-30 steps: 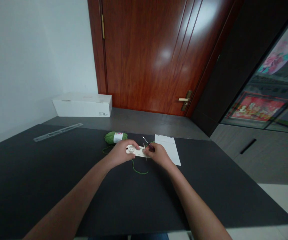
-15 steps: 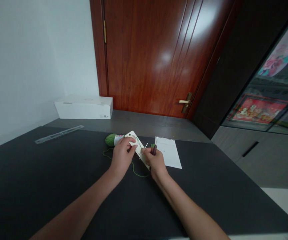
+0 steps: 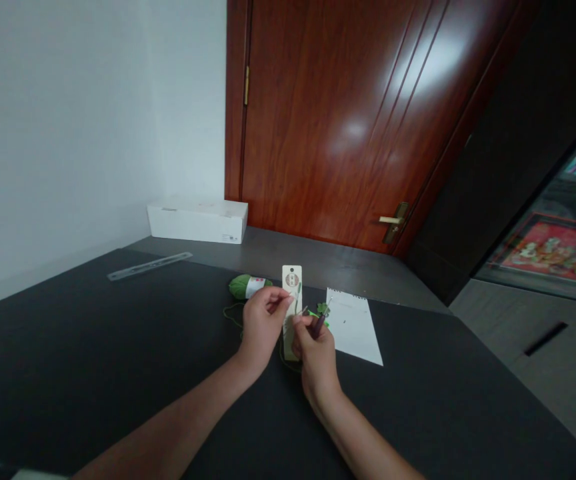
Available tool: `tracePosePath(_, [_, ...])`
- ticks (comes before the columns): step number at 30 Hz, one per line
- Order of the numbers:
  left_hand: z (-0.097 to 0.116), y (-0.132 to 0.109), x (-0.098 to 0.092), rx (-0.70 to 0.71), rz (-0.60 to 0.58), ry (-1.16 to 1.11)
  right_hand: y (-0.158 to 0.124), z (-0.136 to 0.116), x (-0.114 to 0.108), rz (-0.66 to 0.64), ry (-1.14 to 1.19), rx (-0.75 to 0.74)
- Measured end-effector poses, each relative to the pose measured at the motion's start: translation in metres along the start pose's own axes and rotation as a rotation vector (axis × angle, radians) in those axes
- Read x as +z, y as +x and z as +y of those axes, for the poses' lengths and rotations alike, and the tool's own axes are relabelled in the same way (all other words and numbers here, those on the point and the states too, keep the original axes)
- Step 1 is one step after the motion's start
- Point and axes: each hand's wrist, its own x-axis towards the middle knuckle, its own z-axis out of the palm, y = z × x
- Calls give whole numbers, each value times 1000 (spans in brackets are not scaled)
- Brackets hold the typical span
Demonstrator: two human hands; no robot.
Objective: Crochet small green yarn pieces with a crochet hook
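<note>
left hand pinches cream card; right hand holds crochet hook; its tip unclear

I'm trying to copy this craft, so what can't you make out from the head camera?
Head view only:
Cream tag: its lower part is hidden behind the right hand.
Crochet hook: its tip is too blurred and small to see.
Green yarn ball: its label print is too small to read.
Paper sheet: any writing is too small.

A yarn ball and paper sheet flank the hands
</note>
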Motion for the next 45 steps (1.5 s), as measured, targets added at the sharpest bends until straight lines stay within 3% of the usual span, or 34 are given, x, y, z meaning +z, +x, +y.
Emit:
tracePosePath(8, [-5, 9, -5, -38, -156, -87, -4, -1, 3, -39, 22, 48])
tracePosePath(20, [-5, 10, -5, 1, -207, 17, -5, -7, 3, -108, 28, 97])
tracePosePath(24, [1, 17, -13, 22, -265, 94, 4, -23, -3, -38, -28, 5])
tracePosePath(28, [7, 19, -16, 48, -440, 124, 17, -38, -13, -58, -54, -88])
tracePosePath(32, [8, 17, -15, 75, -575, 124, 30, -37, -22, -11, -137, -156])
tracePosePath(38, [4, 16, -13, 75, -644, 140, 37, -32, -29, 41, -361, -458])
tracePosePath(45, [0, 16, -12, 66, -641, 130, 35, -34, -29, 9, -522, -523])
